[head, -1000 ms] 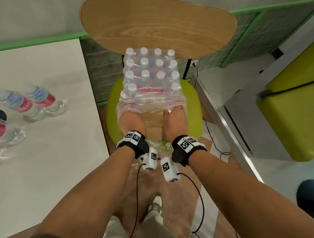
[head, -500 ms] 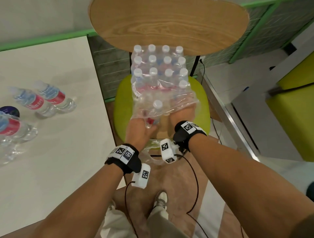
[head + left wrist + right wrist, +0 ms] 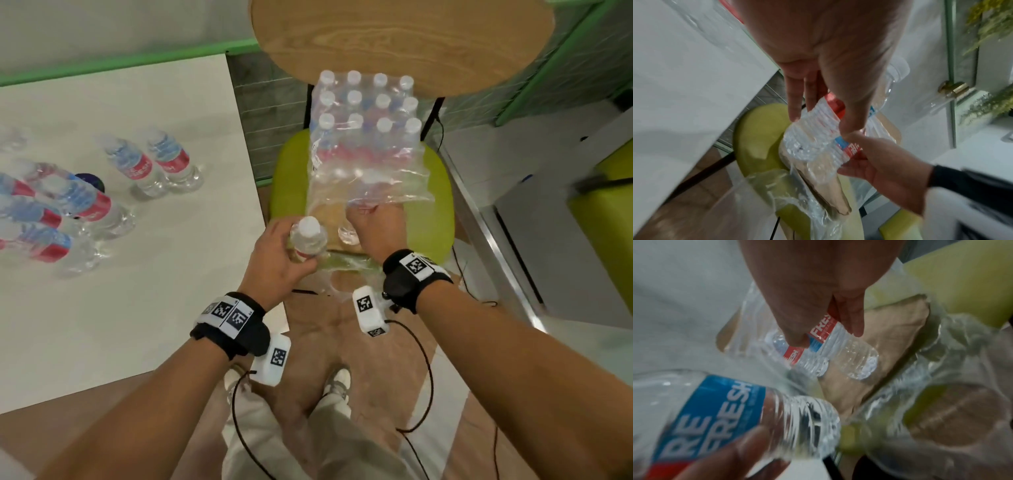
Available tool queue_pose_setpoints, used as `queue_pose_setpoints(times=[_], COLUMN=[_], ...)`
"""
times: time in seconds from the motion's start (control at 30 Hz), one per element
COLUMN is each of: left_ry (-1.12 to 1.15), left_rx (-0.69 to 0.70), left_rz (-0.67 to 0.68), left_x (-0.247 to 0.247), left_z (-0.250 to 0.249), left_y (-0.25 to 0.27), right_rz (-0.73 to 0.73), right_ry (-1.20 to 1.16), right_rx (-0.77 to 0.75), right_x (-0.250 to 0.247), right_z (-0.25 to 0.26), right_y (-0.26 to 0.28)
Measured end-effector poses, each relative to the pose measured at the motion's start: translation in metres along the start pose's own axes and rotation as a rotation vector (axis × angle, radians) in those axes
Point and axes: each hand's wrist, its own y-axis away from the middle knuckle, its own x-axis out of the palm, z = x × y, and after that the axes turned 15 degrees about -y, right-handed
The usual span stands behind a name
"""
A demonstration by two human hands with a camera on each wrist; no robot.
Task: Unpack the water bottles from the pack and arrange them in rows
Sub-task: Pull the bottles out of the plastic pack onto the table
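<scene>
The shrink-wrapped pack (image 3: 366, 137) of capped water bottles stands on a green chair seat (image 3: 440, 205), its near end torn open. My left hand (image 3: 294, 250) grips one upright bottle (image 3: 308, 236) just outside that opening; the left wrist view shows the fingers and thumb of this hand (image 3: 822, 125) wrapped round its ribbed body (image 3: 807, 146). My right hand (image 3: 370, 222) reaches under the loose wrap. In the right wrist view its thumb and fingers (image 3: 827, 337) pinch a second bottle (image 3: 849, 353) at the red label. That bottle lies tilted over the cardboard base (image 3: 890, 337).
The white table (image 3: 137, 291) lies to the left. Two bottles (image 3: 164, 161) stand on it near the chair, and several more (image 3: 51, 212) are grouped at its left edge. The wooden chair back (image 3: 400, 41) rises behind the pack. A green bench (image 3: 603, 222) is on the right.
Both hands were inside the open end of the pack. My left hand has drawn a bottle out toward me, while my right hand stays under the wrap with another bottle.
</scene>
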Motion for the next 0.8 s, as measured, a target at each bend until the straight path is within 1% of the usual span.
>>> queue_pose_setpoints(times=[0.03,0.1,0.13,0.2,0.27,0.37,0.5,0.6,0.8], left_ry=[0.036,0.114,0.128,0.103,0.062,0.033,0.033,0.031,0.044], left_rx=[-0.031,-0.104,-0.135,-0.193,-0.254,-0.355,-0.444,-0.477,-0.433], left_rz=[-0.029,-0.081,-0.105,-0.149,-0.191,-0.233,-0.310,-0.370,-0.382], left_x=[-0.008,-0.025,-0.034,-0.052,-0.068,-0.090,-0.117,-0.131,-0.135], left_z=[0.005,0.016,0.023,0.041,0.065,0.104,0.145,0.169,0.198], left_y=[0.006,0.018,0.023,0.031,0.035,0.036,0.029,0.017,-0.009], right_rz=[-0.093,-0.077,-0.052,-0.046,-0.037,0.039,0.146,0.192,0.139], right_ry=[-0.137,-0.289,-0.339,-0.410,-0.454,-0.503,-0.595,-0.544,-0.470], right_rx=[-0.003,0.081,0.077,0.060,0.084,0.080,0.016,-0.004,0.021], right_x=[0.006,0.017,0.023,0.037,0.050,0.075,0.133,0.176,0.225], right_z=[0.001,0.011,0.015,0.028,0.045,0.082,0.129,0.151,0.172], right_y=[0.009,0.035,0.047,0.065,0.076,0.084,0.066,0.045,0.010])
